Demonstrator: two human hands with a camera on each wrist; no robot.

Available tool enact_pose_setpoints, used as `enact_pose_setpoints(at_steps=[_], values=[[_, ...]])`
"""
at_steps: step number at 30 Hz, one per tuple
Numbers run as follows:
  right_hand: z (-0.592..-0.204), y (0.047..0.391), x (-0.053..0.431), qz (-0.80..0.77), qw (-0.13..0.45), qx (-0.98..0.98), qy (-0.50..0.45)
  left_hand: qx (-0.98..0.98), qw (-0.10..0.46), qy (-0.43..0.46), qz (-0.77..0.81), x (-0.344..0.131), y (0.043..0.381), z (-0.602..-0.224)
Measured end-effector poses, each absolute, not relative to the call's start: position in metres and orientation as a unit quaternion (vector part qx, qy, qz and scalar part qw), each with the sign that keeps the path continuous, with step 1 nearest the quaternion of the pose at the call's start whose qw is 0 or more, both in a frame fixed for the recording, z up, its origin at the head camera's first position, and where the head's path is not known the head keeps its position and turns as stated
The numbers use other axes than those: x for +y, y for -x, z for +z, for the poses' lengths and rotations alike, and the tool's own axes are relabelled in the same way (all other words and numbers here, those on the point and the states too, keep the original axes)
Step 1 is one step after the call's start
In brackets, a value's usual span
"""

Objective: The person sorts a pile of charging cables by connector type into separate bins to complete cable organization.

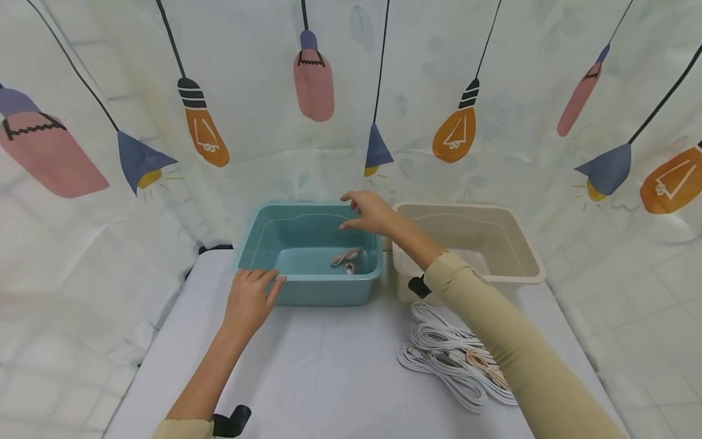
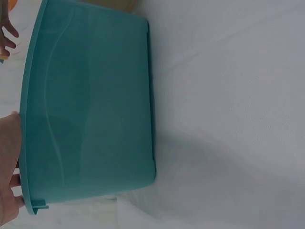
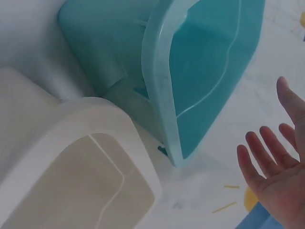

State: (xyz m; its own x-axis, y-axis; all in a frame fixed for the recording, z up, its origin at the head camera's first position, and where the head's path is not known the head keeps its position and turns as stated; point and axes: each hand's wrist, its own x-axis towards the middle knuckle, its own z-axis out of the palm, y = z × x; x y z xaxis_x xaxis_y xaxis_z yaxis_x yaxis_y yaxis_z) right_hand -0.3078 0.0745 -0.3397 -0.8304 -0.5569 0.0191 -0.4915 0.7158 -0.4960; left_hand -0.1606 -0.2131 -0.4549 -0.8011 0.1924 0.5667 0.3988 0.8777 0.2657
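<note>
A teal plastic bin (image 1: 315,291) stands on the table, with a small coiled pale cable (image 1: 347,256) and a white plug-like piece (image 1: 349,268) on its floor. My left hand (image 1: 249,300) rests at the front left rim; the left wrist view has this hand (image 2: 8,167) at the rim too. Above the bin's back right part, my right hand (image 1: 368,213) hovers with fingers spread and nothing held. In the right wrist view the right hand (image 3: 281,162) is empty, its palm showing, apart from both bins.
A beige bin (image 1: 526,268) stands to the right of the teal one. Coiled white cables (image 1: 439,360) and a peach cable (image 1: 485,366) lie on the white-covered table (image 1: 323,372), partly hidden by the right sleeve. A printed curtain (image 1: 263,122) hangs behind the bins.
</note>
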Motion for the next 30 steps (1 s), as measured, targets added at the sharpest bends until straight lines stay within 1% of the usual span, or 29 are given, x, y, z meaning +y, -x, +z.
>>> enact_pose_setpoints(at_steps=[8,15,20,26,30], values=[[-0.333,0.289,0.082,-0.248,0.044,0.915,0.314,-0.931,0.269,0.155,-0.194,-0.213,0.161,-0.455],[-0.331,0.261,0.093,-0.24,0.024,0.905,0.351,-0.932,0.265,0.154,-0.194,-0.213,0.162,-0.455],[-0.336,0.239,0.106,-0.253,0.016,0.899,0.358,-0.934,0.26,0.15,-0.195,-0.212,0.161,-0.455],[-0.344,0.215,0.127,-0.298,-0.026,0.877,0.375,-0.935,0.255,0.147,-0.198,-0.211,0.16,-0.454],[-0.351,0.202,0.14,-0.325,-0.042,0.866,0.378,-0.935,0.259,0.149,-0.193,-0.211,0.16,-0.453]])
